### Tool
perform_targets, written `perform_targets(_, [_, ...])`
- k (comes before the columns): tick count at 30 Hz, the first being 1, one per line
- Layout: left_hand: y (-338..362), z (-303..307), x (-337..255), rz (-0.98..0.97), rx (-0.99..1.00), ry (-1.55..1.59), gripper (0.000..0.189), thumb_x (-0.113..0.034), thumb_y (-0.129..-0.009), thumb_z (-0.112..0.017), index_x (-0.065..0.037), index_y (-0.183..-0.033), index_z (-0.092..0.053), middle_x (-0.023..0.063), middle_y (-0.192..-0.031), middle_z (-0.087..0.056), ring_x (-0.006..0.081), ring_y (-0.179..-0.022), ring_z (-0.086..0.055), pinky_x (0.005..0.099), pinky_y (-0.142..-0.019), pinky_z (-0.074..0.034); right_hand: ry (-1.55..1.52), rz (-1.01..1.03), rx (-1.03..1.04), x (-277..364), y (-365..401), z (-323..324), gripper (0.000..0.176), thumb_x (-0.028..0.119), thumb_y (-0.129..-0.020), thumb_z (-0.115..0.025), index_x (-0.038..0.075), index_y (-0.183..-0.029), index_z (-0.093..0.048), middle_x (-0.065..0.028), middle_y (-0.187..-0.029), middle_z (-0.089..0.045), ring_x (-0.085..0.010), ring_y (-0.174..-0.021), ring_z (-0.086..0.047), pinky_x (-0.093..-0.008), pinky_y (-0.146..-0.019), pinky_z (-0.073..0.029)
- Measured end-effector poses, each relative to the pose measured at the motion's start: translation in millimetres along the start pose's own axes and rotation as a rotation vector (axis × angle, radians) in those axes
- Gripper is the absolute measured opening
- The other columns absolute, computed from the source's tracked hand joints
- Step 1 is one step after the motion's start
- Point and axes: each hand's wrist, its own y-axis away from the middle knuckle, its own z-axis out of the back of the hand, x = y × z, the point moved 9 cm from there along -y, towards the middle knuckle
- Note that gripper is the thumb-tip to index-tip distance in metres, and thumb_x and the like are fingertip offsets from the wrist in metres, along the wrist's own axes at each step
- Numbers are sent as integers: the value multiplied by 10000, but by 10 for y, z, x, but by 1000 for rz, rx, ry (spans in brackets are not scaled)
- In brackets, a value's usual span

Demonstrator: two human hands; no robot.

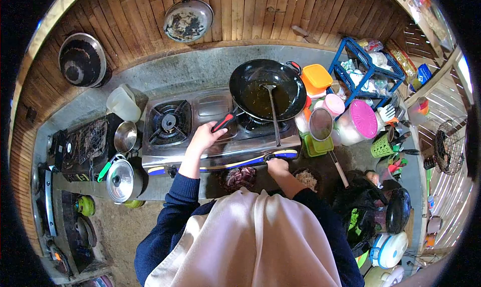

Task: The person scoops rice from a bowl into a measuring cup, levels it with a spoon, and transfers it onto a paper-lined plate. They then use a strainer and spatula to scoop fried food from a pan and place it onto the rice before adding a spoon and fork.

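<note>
A black wok (245,79) with brown oil in it sits over the right burner of the two-burner gas stove (210,146). My left hand (204,136) is closed around the wok's black and red handle (224,122). At the stove's front right, my right hand (277,168) grips the control knob (268,158), partly hiding it. A metal spatula (274,114) leans in the wok, its head in the oil and its handle hanging over the stove's front edge. The left burner (170,121) has nothing on it.
Right of the stove are plastic containers with an orange lid (316,76) and a pink lid (363,119), plus a strainer (320,124). Sliced purple onions (239,178) lie in a bowl at the front. A lidded pot (121,181) stands left.
</note>
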Motion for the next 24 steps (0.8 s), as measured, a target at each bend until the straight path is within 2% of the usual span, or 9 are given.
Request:
perform_targets(3, [-11, -2, -3, 6, 12, -17, 445, -406, -764, -659, -22, -985, -620, 197, -815, -641, 314, -793, -634, 362, -726, -476, 6, 60, -2, 24, 10, 1, 298, 308, -890, -456, 124, -958, -681, -90, -994, -657, -260, -896, -645, -390, -706, -522])
perform_targets(19, [23, -1, -51, -13, -5, -5, 430, -416, -769, -649, -29, -953, -621, 182, -766, -633, 313, -753, -628, 364, -695, -473, 26, 63, 22, 32, 53, 35, 334, 337, -916, -419, 127, -958, -674, -75, -974, -661, -251, -897, -644, -388, -700, -522])
perform_targets(24, [15, -16, -37, 4, 8, -6, 421, -410, -770, -648, -31, -953, -620, 184, -770, -633, 311, -758, -629, 365, -696, -473, 8, 88, 52, 30, 52, 18, 239, 220, -864, -482, 117, -960, -675, -97, -980, -659, -267, -890, -646, -388, -701, -527])
